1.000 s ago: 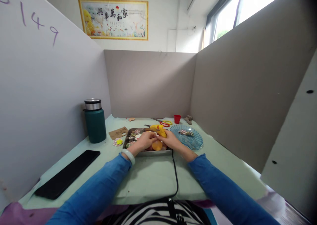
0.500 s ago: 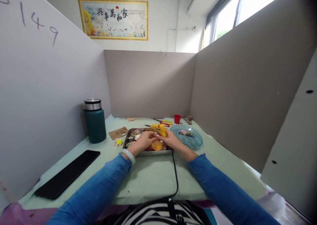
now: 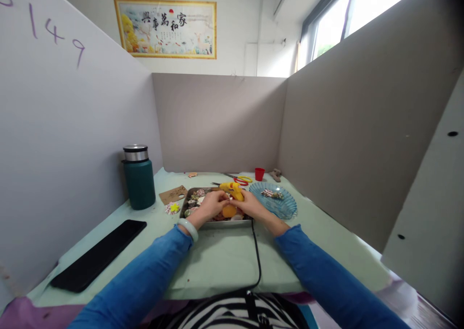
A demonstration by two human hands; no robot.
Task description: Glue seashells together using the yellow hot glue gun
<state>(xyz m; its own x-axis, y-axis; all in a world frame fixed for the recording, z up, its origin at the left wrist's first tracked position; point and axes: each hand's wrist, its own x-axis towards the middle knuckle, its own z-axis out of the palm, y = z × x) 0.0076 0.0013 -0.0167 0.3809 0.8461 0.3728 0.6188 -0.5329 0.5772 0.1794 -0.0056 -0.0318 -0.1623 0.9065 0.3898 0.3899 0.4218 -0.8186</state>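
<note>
Over a shallow metal tray (image 3: 207,226) full of small patterned pieces, my two hands meet fingertip to fingertip. The fingers of my left hand (image 3: 213,204) are pinched together; what they grip is hidden. A yellow glue gun (image 3: 232,189) is in my right hand (image 3: 251,205), its nozzle toward the left. Just below the fingertips shows a round orange piece (image 3: 229,211); I cannot tell whether a hand holds it or it lies in the tray. A black cord (image 3: 258,256) runs from the tray's right side to the table's front edge.
To the right is a blue glass plate (image 3: 288,204) with patterned pieces. Behind stand scissors (image 3: 242,180) and a red cup (image 3: 259,174). On the left are a green bottle (image 3: 139,184), a black phone (image 3: 99,254), brown card (image 3: 170,195) and a flower piece (image 3: 174,207). Partitions enclose the table.
The round orange piece shows slightly higher and is more covered by my fingers. The glue gun has shifted very slightly; both arms are almost still.
</note>
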